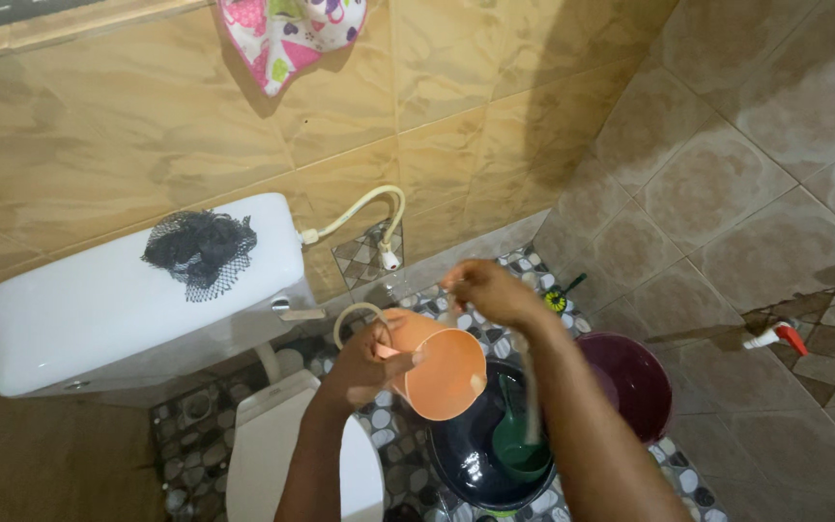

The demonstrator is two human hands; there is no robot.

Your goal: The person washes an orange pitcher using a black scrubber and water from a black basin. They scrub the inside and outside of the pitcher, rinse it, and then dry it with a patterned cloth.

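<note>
My left hand (pixel 367 365) grips the handle of an orange plastic jug (pixel 440 367), tilted with its mouth toward me, above a dark blue basin (pixel 466 454). My right hand (pixel 487 290) is raised just beyond the jug's rim with fingers curled; I cannot tell whether it holds anything. A thin stream or stick runs down from near that wrist into a green scoop (pixel 519 449) lying in the basin.
A white toilet tank (pixel 99 309) carries a black mesh sponge (pixel 200 249); the closed toilet lid (pixel 273 454) lies below it. A maroon bowl (pixel 635 382) stands right of the basin. A hose and valve (pixel 387 232), a wall tap (pixel 775 336) and a patterned cloth (pixel 287 34) are on the tiled walls.
</note>
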